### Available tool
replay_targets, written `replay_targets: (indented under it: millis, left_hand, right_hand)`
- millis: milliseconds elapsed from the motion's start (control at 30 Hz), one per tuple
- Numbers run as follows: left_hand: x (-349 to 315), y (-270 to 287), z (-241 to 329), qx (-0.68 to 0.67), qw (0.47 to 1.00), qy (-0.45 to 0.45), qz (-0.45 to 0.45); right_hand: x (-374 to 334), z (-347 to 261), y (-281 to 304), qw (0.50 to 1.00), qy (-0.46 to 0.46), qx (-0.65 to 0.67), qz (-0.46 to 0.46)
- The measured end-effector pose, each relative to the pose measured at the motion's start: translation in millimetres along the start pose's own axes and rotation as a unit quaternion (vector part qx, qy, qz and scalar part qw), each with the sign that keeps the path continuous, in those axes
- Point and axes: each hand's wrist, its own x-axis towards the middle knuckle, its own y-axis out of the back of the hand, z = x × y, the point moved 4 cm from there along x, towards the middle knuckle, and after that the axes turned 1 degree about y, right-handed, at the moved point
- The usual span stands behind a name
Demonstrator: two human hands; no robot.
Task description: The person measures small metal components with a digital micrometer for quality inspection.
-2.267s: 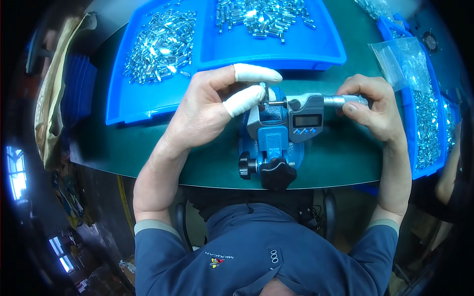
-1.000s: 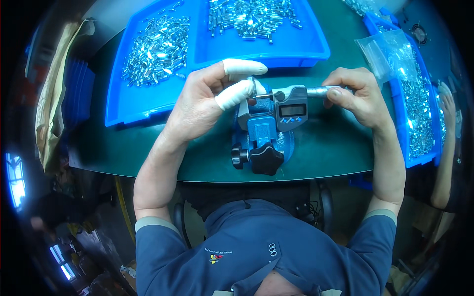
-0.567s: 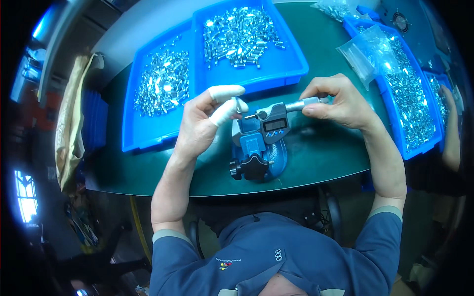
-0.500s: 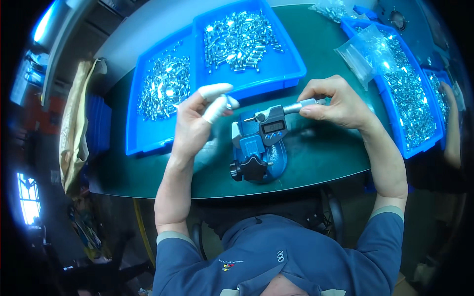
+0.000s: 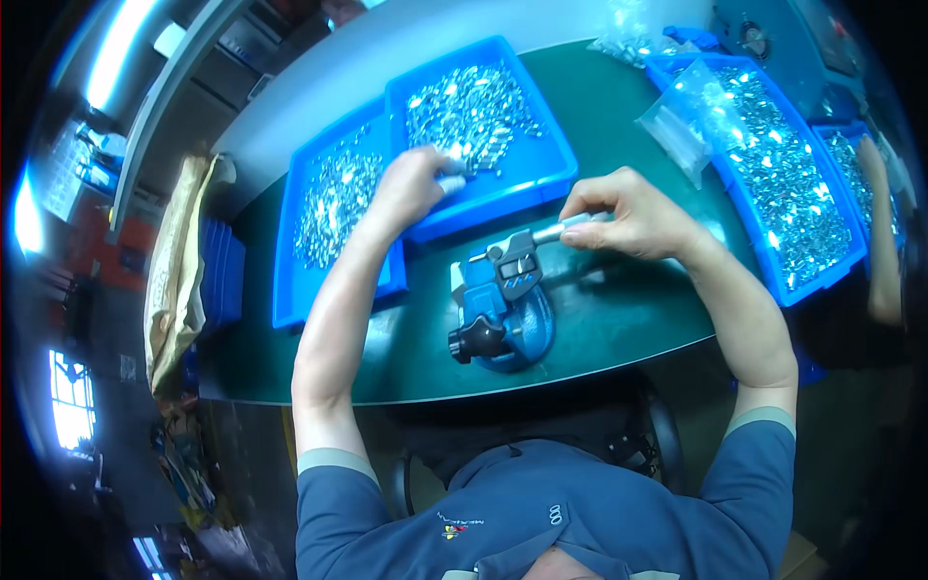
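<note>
Currently, I have the digital micrometer [image 5: 516, 267] on its blue stand [image 5: 535, 324] near the front edge of the green table [image 5: 638, 319], and I see no part between its measuring faces. The right hand [image 5: 630, 217] pinches the thimble [image 5: 583, 229] between thumb and fingers. The left hand [image 5: 411, 188], which held a small metal part beside the micrometer half a second ago, is now over the near left corner of the centre tray [image 5: 527, 198], next to the loose metal pieces [image 5: 472, 116]. I judge from this that the part has left the gauge for the tray area. Its release is unconfirmed: the left fingertips are blurred and partly turned away, so I cannot tell whether they grip anything. The display is illegible, and a co-worker's arm [image 5: 882, 251] is only partly visible at the right.
</note>
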Motion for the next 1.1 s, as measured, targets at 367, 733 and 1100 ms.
replay_targets:
  millis: [367, 733, 1100]
  left_hand:
    - [-18, 13, 14, -0.166, 0.977, 0.115, 0.064]
    - [-124, -3, 31, -0.561, 0.804, 0.126, 0.153]
    - [-115, -12, 36, -0.605, 0.777, 0.115, 0.131]
  right_hand:
    - [-3, -3, -2, 0.998, 0.020, 0.047, -0.021]
    - [-1, -1, -8, 0.999, -0.003, 0.041, -0.032]
    - [5, -1, -4, 0.998, -0.051, 0.043, -0.011]
